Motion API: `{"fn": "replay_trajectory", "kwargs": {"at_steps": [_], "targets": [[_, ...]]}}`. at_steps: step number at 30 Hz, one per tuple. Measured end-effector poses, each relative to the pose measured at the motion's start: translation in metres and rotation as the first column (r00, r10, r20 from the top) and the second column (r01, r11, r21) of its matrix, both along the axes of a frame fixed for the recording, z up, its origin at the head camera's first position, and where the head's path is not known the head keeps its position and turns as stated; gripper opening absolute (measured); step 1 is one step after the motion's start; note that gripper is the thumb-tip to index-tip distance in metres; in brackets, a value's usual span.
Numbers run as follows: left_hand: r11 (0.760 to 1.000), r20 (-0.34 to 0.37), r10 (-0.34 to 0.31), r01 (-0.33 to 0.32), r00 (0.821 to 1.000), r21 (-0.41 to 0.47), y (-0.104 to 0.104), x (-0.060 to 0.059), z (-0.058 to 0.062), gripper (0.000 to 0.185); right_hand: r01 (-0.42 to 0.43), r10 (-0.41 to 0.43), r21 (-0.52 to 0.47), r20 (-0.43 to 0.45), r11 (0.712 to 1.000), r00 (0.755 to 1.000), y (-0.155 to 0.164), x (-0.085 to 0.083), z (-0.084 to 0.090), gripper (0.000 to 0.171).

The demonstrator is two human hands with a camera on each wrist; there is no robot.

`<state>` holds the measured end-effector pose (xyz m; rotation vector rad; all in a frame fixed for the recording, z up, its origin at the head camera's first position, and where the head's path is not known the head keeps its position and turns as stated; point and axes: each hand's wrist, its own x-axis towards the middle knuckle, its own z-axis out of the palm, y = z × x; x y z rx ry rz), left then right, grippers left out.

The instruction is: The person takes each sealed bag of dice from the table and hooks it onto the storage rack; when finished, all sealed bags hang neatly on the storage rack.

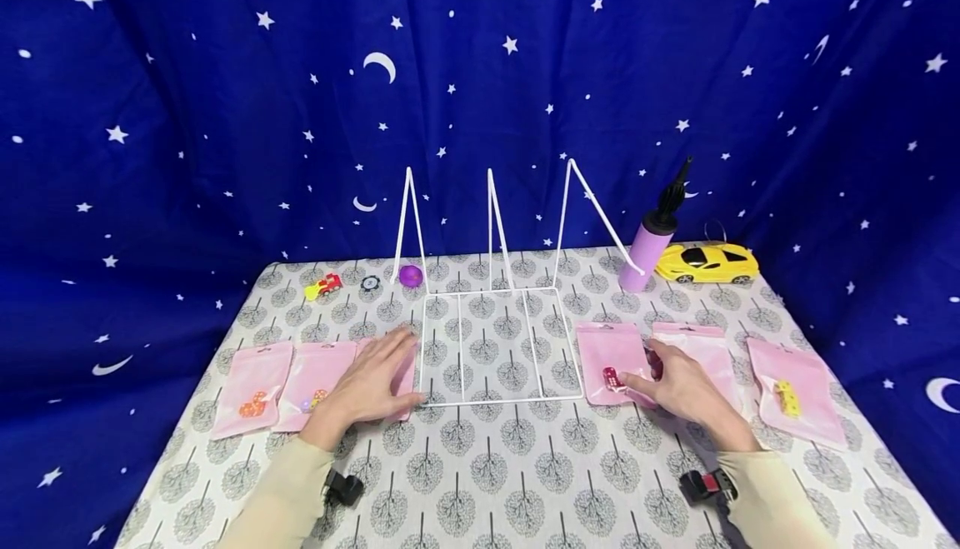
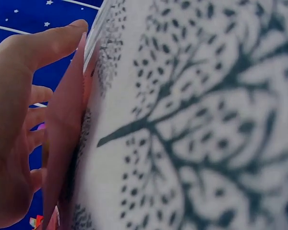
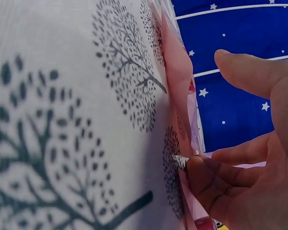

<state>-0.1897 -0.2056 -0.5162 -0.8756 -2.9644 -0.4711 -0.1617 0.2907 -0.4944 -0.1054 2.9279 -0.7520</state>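
In the head view my left hand [image 1: 371,378] rests with fingers extended over a pink zip pouch [image 1: 406,372], covering most of it. Two more pink pouches lie to its left, one with orange dice [image 1: 253,404], the other with small colored pieces [image 1: 318,399]. My right hand [image 1: 686,386] lies over the edges of two pink pouches, its thumb beside red dice [image 1: 611,379] in the nearer-to-center pouch [image 1: 606,345]. Its fingers bend loosely at the edge of the middle pouch [image 1: 708,353]; the right wrist view shows the thumb held apart. Yellow dice [image 1: 787,399] lie in the far-right pouch [image 1: 806,374].
Between the hands stands a white wire rack [image 1: 495,401] with tall uprights behind. Toward the back are a toy car [image 1: 325,286], a small round dark piece [image 1: 370,283], a purple ball [image 1: 410,276], a purple hand pump [image 1: 645,257] and a yellow car [image 1: 708,264].
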Motion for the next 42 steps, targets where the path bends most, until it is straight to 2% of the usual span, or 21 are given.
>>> {"fn": "replay_trajectory", "kwargs": {"at_steps": [6,15,23,31,42], "targets": [[0.999,0.022,0.018,-0.017,1.000,-0.032,0.0021,-0.0009,-0.0030,0.103,0.018,-0.018,0.005,0.038,1.000,0.999,-0.0040,-0.0008,0.0007,0.104],[0.998,0.036,0.012,-0.009,0.999,-0.064,0.0033,-0.0007,-0.0043,0.101,0.011,-0.011,-0.010,0.004,1.000,1.000,-0.0056,-0.0034,-0.0018,0.100],[0.994,0.053,0.026,-0.020,0.998,-0.103,0.0036,-0.0015,-0.0040,0.102,0.034,-0.033,-0.021,0.043,0.999,0.998,-0.0062,-0.0041,-0.0041,0.103],[0.993,0.056,0.022,-0.016,0.998,-0.116,0.0054,-0.0008,-0.0031,0.102,0.045,-0.042,-0.036,0.080,0.998,0.996,-0.0079,-0.0036,-0.0034,0.105],[0.993,0.068,0.023,-0.015,0.997,-0.120,0.0055,-0.0010,-0.0004,0.101,0.063,-0.059,-0.054,0.062,0.997,0.996,-0.0083,-0.0013,-0.0048,0.100]]}}
